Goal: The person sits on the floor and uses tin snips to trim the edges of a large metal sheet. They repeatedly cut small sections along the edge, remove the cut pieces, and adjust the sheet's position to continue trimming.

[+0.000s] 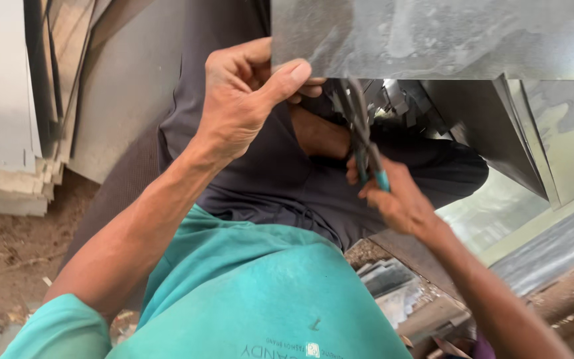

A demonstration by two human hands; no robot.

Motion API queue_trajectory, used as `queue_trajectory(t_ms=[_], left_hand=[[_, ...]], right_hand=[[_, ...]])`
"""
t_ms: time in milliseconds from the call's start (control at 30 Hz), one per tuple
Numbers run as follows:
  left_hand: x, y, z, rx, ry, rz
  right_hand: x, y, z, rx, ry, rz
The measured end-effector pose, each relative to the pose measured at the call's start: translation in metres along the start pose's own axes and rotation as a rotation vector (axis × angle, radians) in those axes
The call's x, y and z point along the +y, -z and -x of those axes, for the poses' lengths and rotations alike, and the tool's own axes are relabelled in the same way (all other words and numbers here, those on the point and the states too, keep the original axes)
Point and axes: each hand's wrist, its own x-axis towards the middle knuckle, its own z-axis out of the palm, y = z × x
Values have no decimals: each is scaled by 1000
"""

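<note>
Grey sheet metal (433, 33) fills the top of our head view, a dull, mottled panel held above our lap. Our left hand (247, 100) pinches its lower left corner: the thumb lies stretched along the near face at the edge, and the fingers are curled around behind the sheet, so the hand is closed on the metal rather than spread. The left forearm runs down toward our teal shirt (260, 292).

Our right hand (396, 199) is wrapped around the handles of a pair of tin snips (361, 133), which have teal grips; the fingers are folded tight on the grips. The dark blades point up and away from us, and their tips reach the lower edge of the sheet, just right of the left thumb. We cannot tell how far the blades are parted, since they blur against the dark behind them.

Below the hands lie our dark trousers (280, 173). To the right a folded piece of sheet metal (539, 139) slopes down, its bent edge facing us. At the left, a stack of flat metal sheets (8, 133) leans upright over brown dirt ground (1, 246). Near our right elbow a small heap of metal offcuts (393, 286) lies low in the view, well apart from the snips.
</note>
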Motion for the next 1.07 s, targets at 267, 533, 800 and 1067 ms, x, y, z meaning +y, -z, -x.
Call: queue_trajectory(t_ms=[267,533,800,1067], left_hand=[[9,2,-4,-33,-14,-2],[10,26,-25,0,-17,-205],[-17,-46,-34,-195,344,-46],[-167,-202,27,-475,667,-407]], right_hand=[[-17,29,-12,-51,-7,349],[-23,41,-23,-24,-179,532],[95,-13,56,-71,-201,-549],[160,-153,132,669,-165,-1178]])
